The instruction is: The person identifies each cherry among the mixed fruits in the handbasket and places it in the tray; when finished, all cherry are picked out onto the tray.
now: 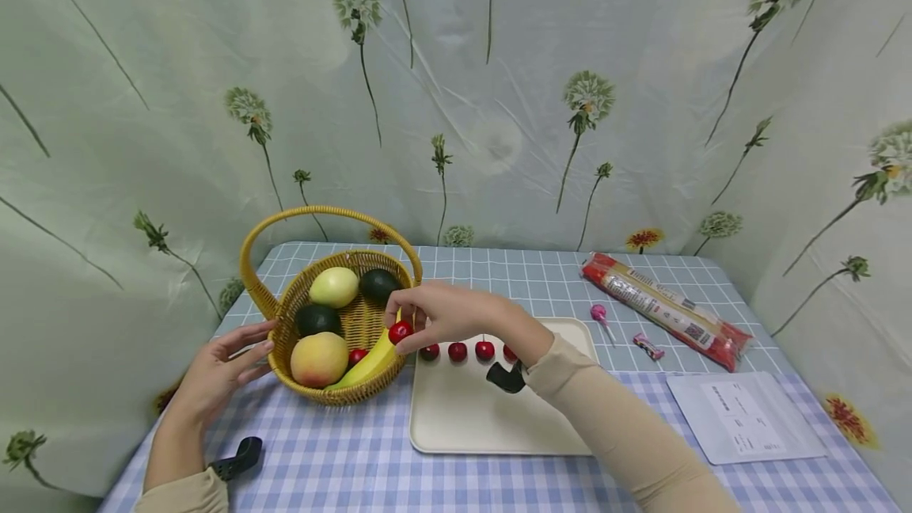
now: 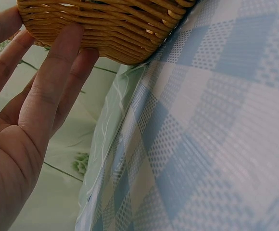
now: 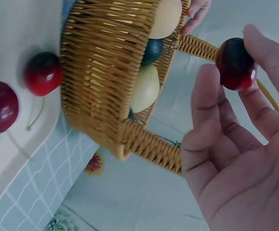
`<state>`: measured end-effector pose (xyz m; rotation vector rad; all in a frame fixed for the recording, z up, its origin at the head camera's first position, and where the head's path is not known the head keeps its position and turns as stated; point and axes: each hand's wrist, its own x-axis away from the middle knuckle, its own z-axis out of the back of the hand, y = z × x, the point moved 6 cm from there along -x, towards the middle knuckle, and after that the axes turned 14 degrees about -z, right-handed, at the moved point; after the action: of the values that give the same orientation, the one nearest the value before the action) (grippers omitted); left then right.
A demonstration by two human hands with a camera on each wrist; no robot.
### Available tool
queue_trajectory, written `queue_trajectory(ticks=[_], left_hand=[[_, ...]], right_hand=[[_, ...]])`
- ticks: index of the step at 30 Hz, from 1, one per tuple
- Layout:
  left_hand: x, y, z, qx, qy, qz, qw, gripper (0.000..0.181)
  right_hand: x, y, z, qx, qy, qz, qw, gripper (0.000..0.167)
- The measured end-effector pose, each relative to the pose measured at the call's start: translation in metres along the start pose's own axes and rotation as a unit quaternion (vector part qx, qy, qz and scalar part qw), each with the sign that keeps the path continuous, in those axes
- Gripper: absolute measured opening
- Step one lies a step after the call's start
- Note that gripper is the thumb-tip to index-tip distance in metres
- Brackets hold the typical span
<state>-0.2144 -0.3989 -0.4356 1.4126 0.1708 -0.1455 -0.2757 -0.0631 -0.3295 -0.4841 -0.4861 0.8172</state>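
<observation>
In the head view a yellow wicker basket (image 1: 285, 323) with a tall handle stands at the left of the table. It holds a peach (image 1: 320, 359), a banana (image 1: 370, 364), dark green fruits, a pale yellow-green fruit (image 1: 334, 287) and a red cherry (image 1: 357, 355). My right hand (image 1: 449, 313) pinches another cherry (image 3: 236, 64) between thumb and fingertips, over the basket's right rim. At the basket's left side, my left hand (image 1: 219, 368) touches the wicker wall (image 2: 106, 29) with extended fingers. Several cherries lie in a row on a cream tray (image 1: 492, 414), partly behind the right forearm.
Right of the tray are a pink lollipop (image 1: 598, 313), a small wrapped candy (image 1: 648, 347) and a long red-ended packet (image 1: 666, 307). A white pouch (image 1: 744, 418) with a printed label lies at the front right. A flowered curtain (image 1: 499, 101) hangs behind the table.
</observation>
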Motion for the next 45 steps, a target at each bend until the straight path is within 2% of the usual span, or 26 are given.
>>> queue_trajectory(ticks=[6,13,24,33,40,45], left_hand=[[0.001,-0.001,0.001,-0.007,0.002,0.007,1.0000,0.043],[0.000,-0.001,0.000,0.002,0.001,-0.001,1.0000,0.043],[0.002,0.000,-0.001,0.003,-0.004,-0.001,1.0000,0.043],[-0.001,-0.001,-0.003,0.008,-0.001,-0.008,0.9999,0.042],[0.000,-0.004,0.000,0.002,-0.001,0.001,1.0000,0.043],[0.000,-0.002,0.001,0.005,-0.006,-0.003,1.0000,0.044]], right_hand=[[0.018,0.016,0.003,-0.015,0.041,-0.006,0.9990,0.029],[0.039,0.042,0.008,-0.030,0.082,-0.014,0.9961,0.031],[0.072,0.106,0.010,-0.073,0.113,-0.090,0.9868,0.026],[0.092,0.159,0.010,-0.077,0.145,-0.146,0.9755,0.026],[0.098,0.184,0.001,-0.081,0.147,-0.175,0.9701,0.026],[0.103,0.198,-0.009,-0.089,0.143,-0.200,0.9652,0.027]])
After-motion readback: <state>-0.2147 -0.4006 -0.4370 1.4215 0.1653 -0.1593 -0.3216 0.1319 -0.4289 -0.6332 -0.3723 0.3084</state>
